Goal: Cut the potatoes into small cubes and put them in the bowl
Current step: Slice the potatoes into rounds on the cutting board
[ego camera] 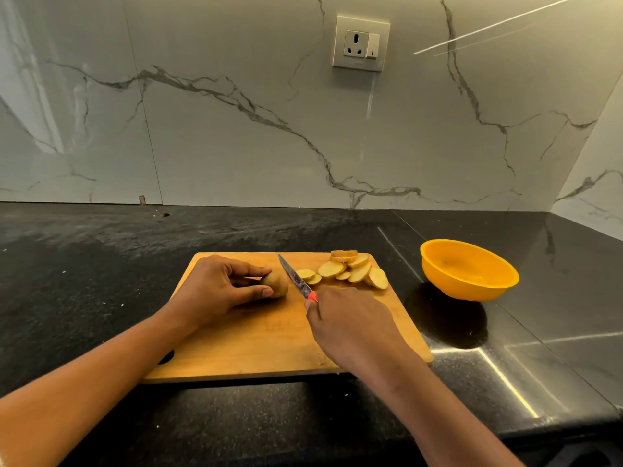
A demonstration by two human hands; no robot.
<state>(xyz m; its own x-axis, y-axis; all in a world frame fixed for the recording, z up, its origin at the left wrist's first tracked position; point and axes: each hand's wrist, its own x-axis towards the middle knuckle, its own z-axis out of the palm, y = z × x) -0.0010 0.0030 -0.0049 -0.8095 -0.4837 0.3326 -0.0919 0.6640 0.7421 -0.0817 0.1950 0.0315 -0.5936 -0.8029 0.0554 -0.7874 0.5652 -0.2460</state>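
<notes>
Wooden board (256,335) at the lower centre of the frame carried all the food: my left grip (215,284) was curled round the one uncut potato end (276,283), thumb and fingertips pinching it. My right grip (350,325) was closed on the red handle of the one knife (296,279), with the blade angled just beside the stub's right side. That stub was small and rounded, so I judged it could roll under the blade, and my fingertips sat close enough to the edge that a slip would nick them. Slices (347,269) lay fanned toward the board's upper right corner, about ten, though the overlap kept me from an exact count. A careless sweep could push them onto the black tabletop (84,281). None were cubes yet. One orange bowl (465,288) stood right of the board, apart from it, with no potato visible inside
</notes>
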